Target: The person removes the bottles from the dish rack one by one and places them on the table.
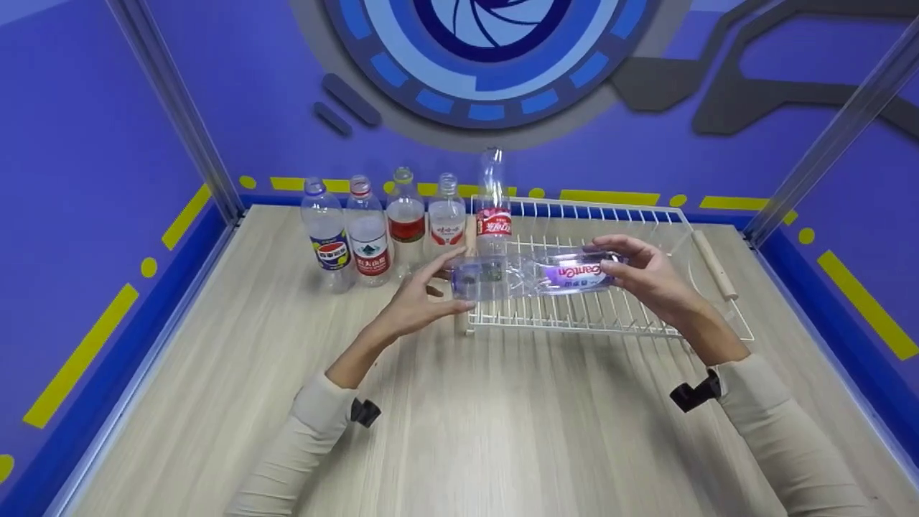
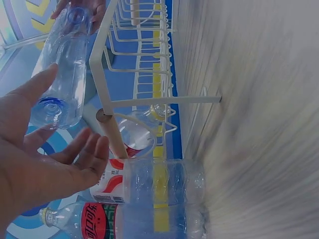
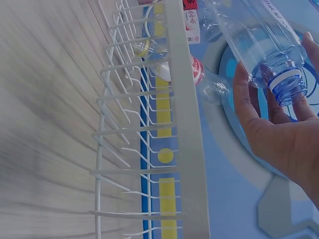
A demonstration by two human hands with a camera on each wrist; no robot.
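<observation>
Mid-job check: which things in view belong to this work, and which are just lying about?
In the job, it seems:
clear bottle, held by left hand and right hand
wire rack
red-label bottle in the rack
four standing bottles beside it, probably

Just surroundings:
tabletop
patterned wall

Foreground: passage is offered over the pale wood-grain table [image 1: 495, 431].
Above white wire rack [image 3: 189, 149]: crossed by a purple-labelled clear plastic bottle [image 1: 530, 276].
Rack's left: blocked by four upright clear bottles [image 1: 407, 230].

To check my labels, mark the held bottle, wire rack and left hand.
Held bottle [image 1: 567, 276], head view: its label.
Wire rack [image 3: 188, 129], right wrist view: thick white rail.
Left hand [image 1: 416, 307], head view: mid-hand.
</observation>
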